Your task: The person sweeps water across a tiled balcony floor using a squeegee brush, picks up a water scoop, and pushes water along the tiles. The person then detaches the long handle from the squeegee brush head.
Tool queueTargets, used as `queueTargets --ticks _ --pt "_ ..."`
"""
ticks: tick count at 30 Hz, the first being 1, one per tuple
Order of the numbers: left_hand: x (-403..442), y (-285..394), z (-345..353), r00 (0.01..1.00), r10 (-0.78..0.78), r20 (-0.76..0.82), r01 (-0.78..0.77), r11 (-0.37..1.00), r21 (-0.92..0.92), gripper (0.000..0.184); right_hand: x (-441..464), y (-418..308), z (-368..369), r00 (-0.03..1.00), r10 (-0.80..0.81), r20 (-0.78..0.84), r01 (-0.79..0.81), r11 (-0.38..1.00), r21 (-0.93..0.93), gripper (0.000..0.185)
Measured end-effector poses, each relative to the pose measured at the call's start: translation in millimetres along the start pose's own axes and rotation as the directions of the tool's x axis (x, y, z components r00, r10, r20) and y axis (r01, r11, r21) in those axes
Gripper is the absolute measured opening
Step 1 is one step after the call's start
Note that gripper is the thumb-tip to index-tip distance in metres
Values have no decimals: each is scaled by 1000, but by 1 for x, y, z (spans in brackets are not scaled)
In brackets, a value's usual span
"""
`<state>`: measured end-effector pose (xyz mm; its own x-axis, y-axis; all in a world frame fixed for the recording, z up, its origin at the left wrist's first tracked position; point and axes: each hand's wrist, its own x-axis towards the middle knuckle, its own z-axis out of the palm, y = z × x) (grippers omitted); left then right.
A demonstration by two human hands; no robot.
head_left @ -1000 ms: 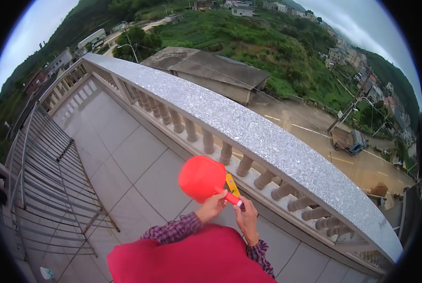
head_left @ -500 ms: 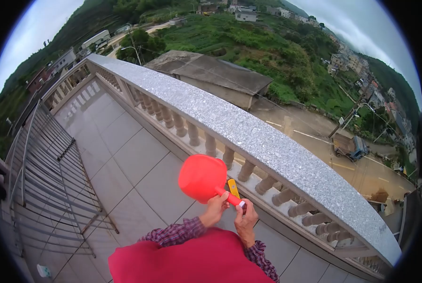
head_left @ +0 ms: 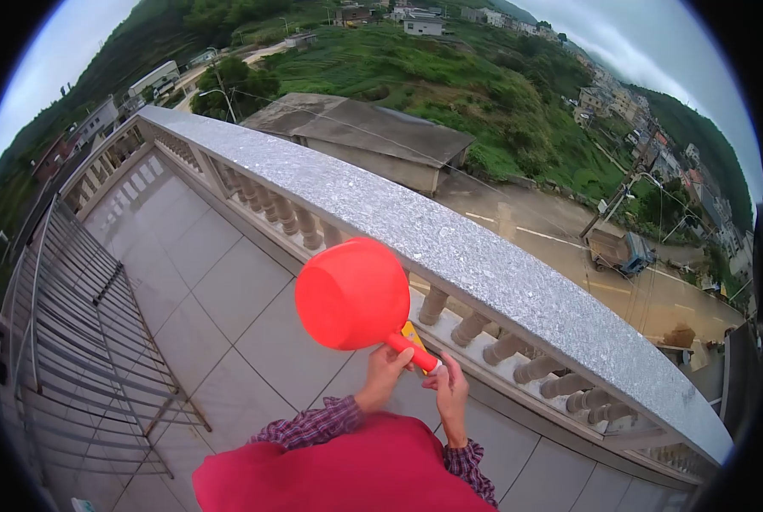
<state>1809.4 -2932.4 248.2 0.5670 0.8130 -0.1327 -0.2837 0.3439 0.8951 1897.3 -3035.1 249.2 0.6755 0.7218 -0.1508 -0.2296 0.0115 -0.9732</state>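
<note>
A red plastic water dipper is held up in front of me, with the rounded outside of its bowl facing me. My left hand is closed around the handle near its middle. At the handle's end, where something small and white shows, the fingers of my right hand are closed. Behind the handle a flat yellow piece shows in part; I cannot make out what it is or what holds it. Both wrists carry plaid cuffs, and red cloth covers my front.
A speckled stone railing on balusters runs diagonally across the balcony. Metal bars of a grating lie at the left on the grey tiled floor. Beyond the railing are a roof, a road and a parked truck.
The dipper has come up and turned, showing more of its rounded bowl and looking larger. My hands stay on its handle. The view has shifted slightly.
</note>
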Motion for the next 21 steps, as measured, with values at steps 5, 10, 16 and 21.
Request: queueTargets --ticks 5,10,16,21 --pt "-1 2 0 998 -55 2 55 997 -49 22 -5 -9 -2 922 -386 37 382 887 -261 31" --pt "-5 0 2 998 -64 25 65 998 -20 22 -5 7 -8 945 -305 120 327 881 -341 24" --pt "-4 -14 0 991 -119 57 121 992 -28 22 -3 17 -13 996 -61 65 62 998 -13 31" --pt "-4 -2 7 990 -139 0 138 988 -75 23 -6 7 -13 964 -259 66 267 918 -293 29"
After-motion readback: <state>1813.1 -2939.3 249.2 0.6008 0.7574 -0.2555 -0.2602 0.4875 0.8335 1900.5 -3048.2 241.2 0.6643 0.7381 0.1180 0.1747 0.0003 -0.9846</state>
